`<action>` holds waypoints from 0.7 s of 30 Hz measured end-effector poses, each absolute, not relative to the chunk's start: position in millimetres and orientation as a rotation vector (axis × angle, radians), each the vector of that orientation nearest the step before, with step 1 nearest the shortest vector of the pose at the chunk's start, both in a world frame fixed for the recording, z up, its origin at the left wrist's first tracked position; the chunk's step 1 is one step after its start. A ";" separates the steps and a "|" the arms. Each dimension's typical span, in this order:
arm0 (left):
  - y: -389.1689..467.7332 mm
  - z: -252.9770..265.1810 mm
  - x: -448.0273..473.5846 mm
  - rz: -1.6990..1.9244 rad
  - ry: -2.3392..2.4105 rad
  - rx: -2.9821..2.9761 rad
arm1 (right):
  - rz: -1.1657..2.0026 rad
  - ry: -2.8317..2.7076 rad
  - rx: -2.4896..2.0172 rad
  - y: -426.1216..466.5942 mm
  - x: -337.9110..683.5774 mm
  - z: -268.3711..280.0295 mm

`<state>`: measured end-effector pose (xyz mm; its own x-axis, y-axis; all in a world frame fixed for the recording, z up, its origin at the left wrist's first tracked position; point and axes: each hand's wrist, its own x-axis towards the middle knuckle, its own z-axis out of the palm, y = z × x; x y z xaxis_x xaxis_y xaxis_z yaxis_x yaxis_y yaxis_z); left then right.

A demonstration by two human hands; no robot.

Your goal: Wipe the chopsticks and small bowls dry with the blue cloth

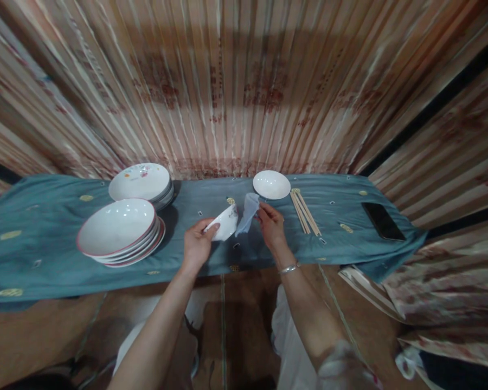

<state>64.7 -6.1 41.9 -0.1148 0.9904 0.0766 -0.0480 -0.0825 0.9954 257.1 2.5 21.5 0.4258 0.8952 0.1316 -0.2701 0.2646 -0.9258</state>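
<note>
I had the left hand (pixel 197 246) grasping the bowl (pixel 226 223), tilted, just right of that grip. Beside the bowl, its length slanting up and rightward, the cloth (pixel 248 212) hung left of the right hand (pixel 271 223), which pinched it.

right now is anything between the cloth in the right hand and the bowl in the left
Nothing visible: the pale blue cloth in the right hand is beside the white bowl in the left hand; whether they touch is unclear.
</note>
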 end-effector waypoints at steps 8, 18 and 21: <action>-14.8 50.2 81.4 1.360 0.942 0.743 | 0.328 -1.605 -1.240 -32.4 214.7 56.8; -16.6 51.0 69.8 1.410 0.830 0.593 | 0.191 -1.918 -1.342 -31.0 195.0 39.0; -15.2 46.3 68.5 1.439 0.830 0.539 | 0.305 -1.789 -1.314 -23.1 200.7 35.9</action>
